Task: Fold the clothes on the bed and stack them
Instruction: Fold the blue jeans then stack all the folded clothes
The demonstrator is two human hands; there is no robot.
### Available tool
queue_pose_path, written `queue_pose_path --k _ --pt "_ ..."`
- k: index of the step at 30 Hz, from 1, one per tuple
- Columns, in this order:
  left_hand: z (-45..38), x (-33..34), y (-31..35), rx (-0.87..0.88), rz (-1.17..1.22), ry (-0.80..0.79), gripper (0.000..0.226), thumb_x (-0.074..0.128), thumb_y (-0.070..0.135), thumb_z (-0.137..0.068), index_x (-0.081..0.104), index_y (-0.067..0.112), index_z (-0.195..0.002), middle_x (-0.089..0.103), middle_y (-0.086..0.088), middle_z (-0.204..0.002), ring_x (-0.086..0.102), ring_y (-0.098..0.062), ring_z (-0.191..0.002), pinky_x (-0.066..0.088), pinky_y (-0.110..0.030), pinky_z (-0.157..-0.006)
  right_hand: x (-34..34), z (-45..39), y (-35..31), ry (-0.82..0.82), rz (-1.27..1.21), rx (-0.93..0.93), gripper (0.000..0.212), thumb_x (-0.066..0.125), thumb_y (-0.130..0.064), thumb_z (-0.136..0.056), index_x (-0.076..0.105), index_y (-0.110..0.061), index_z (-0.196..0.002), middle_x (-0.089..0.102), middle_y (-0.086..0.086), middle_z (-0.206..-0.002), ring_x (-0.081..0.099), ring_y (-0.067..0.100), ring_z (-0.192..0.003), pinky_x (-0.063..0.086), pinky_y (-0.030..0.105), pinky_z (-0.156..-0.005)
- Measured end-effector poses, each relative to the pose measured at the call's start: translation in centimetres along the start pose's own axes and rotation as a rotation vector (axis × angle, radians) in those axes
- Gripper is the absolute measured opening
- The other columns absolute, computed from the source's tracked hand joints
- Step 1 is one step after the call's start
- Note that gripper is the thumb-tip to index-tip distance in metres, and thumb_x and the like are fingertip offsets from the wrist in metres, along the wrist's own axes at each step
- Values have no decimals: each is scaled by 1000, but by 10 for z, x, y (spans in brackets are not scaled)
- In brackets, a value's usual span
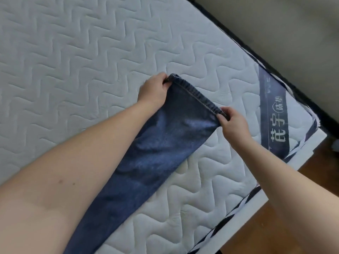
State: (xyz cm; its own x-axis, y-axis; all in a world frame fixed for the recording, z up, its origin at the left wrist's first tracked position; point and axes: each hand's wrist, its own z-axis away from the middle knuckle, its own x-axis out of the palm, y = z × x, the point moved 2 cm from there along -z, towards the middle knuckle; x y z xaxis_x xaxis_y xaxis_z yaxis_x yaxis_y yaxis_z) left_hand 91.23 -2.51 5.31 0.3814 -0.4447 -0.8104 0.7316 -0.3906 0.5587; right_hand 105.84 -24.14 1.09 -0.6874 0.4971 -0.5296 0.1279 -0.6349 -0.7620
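A pair of blue jeans [161,143] stretches in a long band from the bottom left towards the middle of the white quilted mattress [82,57]. Its gathered end with a stitched seam points away from me. My left hand [154,92] pinches the left corner of that end. My right hand [233,121] pinches the right corner. Between the two hands the seam is pulled taut, slightly above the mattress. My left forearm hides the lower left part of the jeans.
A dark blue label band [277,116] with white characters crosses the mattress near its right corner. The white bed frame edge [300,160] runs along the right, with wooden floor [275,226] beyond. A grey wall [275,24] is at the top right.
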Motion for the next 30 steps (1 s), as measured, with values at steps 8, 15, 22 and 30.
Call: queue_pose_path --k 8,15,22,30 --pt "-55 48 2 -130 -6 -69 18 55 34 -95 59 18 -102 67 -8 -104 59 -30 -97 38 -31 -71 11 -36 26 -13 -6 124 15 60 -14 -94 67 -13 -108 70 7 -104 64 20 -95 49 33 -90" --pt "-22 55 -65 -265 -155 -373 32 67 47 -86 59 21 -103 65 -4 -108 59 -26 -94 45 -32 -82 26 -20 36 103 -399 288 60 71 -25 -89 41 -17 -140 56 -7 -108 60 12 -97 49 29 -90" --pt "0 33 -110 -300 -304 -485 28 72 32 -85 68 14 -106 68 -11 -106 59 -26 -91 43 -28 -75 52 12 49 -27 -426 384 27 67 -23 -92 58 -4 -109 64 8 -86 62 11 -66 51 22 -59" --pt "23 36 -124 -293 -99 -72 25 78 33 -78 60 21 -91 63 1 -91 58 -23 -84 45 -33 -71 48 -2 49 15 -194 293 23 68 -23 -91 52 -14 -77 63 6 -68 62 13 -51 53 36 -61"
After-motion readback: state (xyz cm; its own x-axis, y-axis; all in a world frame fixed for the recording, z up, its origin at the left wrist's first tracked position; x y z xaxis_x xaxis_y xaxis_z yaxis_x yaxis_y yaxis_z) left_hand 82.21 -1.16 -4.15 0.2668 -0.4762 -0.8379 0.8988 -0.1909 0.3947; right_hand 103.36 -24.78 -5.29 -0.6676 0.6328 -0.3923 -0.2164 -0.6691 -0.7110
